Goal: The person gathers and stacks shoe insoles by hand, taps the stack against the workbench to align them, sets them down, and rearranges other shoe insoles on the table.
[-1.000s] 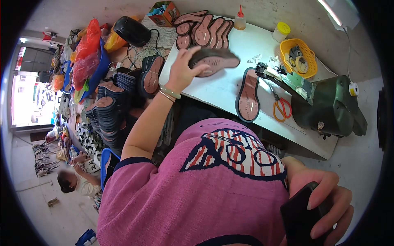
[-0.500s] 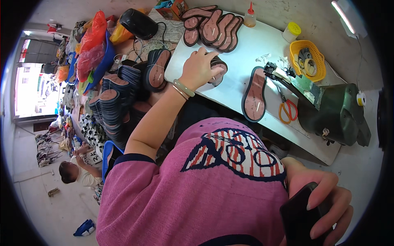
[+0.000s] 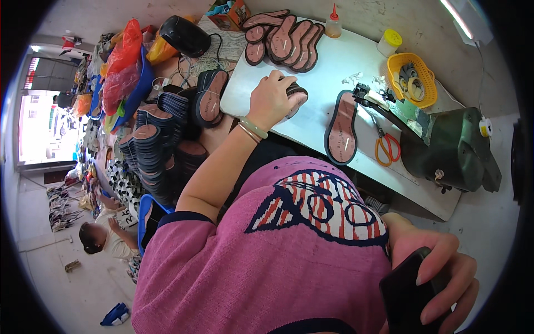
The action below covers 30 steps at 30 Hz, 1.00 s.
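Head view only. Landmark = white worktable (image 3: pixel 356 61).

L hand (image 3: pixel 271 100) lies palm-down on a dark-rimmed, pink-faced rubber shoe sole (image 3: pixel 295 96) near the table's front-left edge. Fingers curled together over the sole's top, pressing it flat to the tabletop; looks like a pinning grip, to keep it from sliding. Only the sole's end shows past the knuckles. Pale green bangle (image 3: pixel 253 127) on that wrist.

R hand (image 3: pixel 439 278) is off the table, low at the person's right, fingers wrapped tight round a flat black phone-like slab (image 3: pixel 403 295). Held close to the body, prob. just to keep it out of the work.

On the table, right of the L hand: a second long dark-rimmed pink sole (image 3: pixel 341 129) lying loose, face up. Beyond it orange-handled scissors (image 3: pixel 385 148) and a dark green sewing machine (image 3: pixel 450 147) at the table's right end. At the far edge, a fanned row of like soles (image 3: pixel 289 39), a yellow plastic basket (image 3: pixel 411 78), a small clear glue bottle w/ red nozzle (image 3: pixel 332 25). Left of the table, stacks of dark soles (image 3: pixel 153 150), within arm's reach.
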Available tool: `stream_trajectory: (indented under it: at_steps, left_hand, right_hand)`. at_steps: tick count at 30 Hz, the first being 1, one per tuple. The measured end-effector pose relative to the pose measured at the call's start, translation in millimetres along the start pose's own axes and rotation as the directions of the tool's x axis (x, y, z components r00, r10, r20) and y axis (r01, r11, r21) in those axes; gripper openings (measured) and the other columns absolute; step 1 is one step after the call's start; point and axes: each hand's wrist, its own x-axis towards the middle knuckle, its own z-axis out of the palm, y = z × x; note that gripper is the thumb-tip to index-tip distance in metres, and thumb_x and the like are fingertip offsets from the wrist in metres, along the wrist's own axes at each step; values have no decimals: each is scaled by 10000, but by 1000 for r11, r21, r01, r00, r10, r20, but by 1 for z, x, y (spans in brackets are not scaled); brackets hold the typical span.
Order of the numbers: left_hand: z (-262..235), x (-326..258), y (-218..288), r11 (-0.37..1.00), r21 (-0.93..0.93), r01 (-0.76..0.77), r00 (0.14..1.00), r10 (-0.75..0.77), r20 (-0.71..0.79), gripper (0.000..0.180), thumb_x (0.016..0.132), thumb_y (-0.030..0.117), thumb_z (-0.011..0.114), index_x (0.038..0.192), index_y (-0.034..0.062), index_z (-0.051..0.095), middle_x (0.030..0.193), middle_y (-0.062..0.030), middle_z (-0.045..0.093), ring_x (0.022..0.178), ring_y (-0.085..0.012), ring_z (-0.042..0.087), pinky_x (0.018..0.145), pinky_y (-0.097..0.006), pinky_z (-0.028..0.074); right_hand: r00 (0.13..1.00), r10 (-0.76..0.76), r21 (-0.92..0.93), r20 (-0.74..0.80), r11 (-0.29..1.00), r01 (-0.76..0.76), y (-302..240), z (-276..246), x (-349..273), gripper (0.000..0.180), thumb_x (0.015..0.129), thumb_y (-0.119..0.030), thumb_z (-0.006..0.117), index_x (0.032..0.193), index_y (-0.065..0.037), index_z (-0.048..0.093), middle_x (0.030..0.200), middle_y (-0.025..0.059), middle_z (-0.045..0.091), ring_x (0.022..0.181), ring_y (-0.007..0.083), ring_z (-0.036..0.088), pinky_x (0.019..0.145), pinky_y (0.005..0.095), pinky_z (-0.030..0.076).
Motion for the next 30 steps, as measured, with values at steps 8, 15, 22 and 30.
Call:
stream_trajectory:
  at_steps: [8,15,22,30]
  left_hand:
    - [-2,-3,-2,999,3,33,999,-33,5,462,812,491,787,1121,149,761,1045,-103,658,940,-310,677,818,-412,549]
    - [-2,-2,-9,999,21,50,999,-50,7,422,816,494,782,1093,176,763,1019,-100,640,937,-307,671,808,-413,545]
    - [0,-5,-12,998,-20,58,998,-58,-1,459,797,486,787,1119,161,754,1026,-128,614,943,-337,659,798,-443,550]
    - [-3,-9,-11,997,5,80,997,-80,-9,436,824,484,781,1131,175,759,1011,-98,631,928,-307,665,805,-416,544]
  right_hand:
    - [1000,-3,-8,26,1000,3,-6,6,1,507,788,-80,869,1208,-247,638,1270,-153,588,1077,87,572,817,367,428]
    - [999,3,-14,37,1000,-2,-7,8,2,508,785,-82,873,1205,-249,641,1267,-154,590,1077,84,573,818,363,428]
    - [999,14,-6,43,1000,-14,-7,10,1,508,782,-85,877,1202,-252,644,1265,-156,591,1076,81,574,819,359,427]
    - [999,27,8,47,1000,-28,-22,6,-1,508,778,-87,881,1198,-254,647,1262,-157,593,1076,77,575,821,355,427]
